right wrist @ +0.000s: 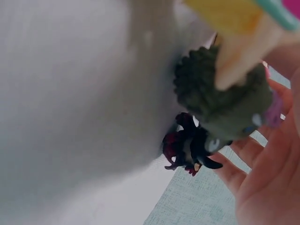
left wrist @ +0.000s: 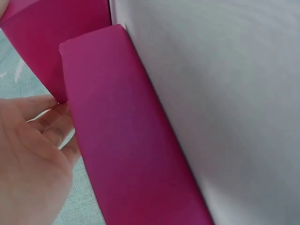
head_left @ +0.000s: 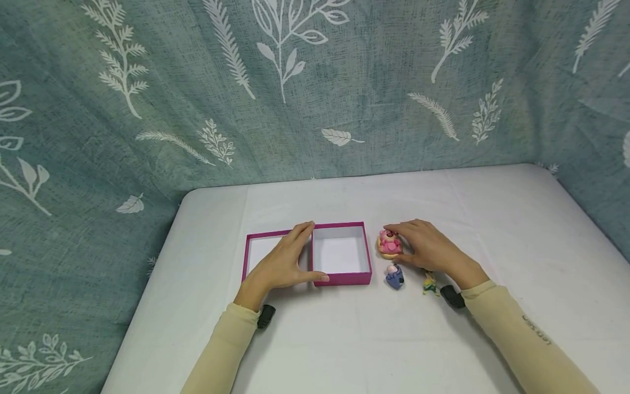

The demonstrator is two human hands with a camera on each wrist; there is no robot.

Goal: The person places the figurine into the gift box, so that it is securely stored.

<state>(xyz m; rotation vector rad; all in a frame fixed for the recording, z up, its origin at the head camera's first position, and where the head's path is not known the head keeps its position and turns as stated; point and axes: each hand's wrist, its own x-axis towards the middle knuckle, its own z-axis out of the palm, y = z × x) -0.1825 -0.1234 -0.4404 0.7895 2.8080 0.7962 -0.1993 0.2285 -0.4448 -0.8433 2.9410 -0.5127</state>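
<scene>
My left hand [head_left: 285, 262] grips the magenta box [head_left: 343, 279] by its left side, thumb at the front corner and fingers at the back. The white inside of this box faces up. In the left wrist view, fingers lie against the low end of a magenta wall [left wrist: 112, 117]. My right hand [head_left: 428, 246] holds a pink bear figurine [head_left: 390, 245] with a tan round edge between thumb and fingers. A blue-purple figurine [head_left: 394, 276] lies just in front of it. Under the right wrist is a yellow-and-green figurine [head_left: 430, 284], partly hidden.
A second magenta-edged tray or lid [head_left: 261, 249] lies left of the box, partly covered by the left arm. In the right wrist view, a dark green figurine [right wrist: 211, 93] and a black-and-dark-red one [right wrist: 185, 145] stand near the palm. Everything rests on a white-covered table [head_left: 364, 339].
</scene>
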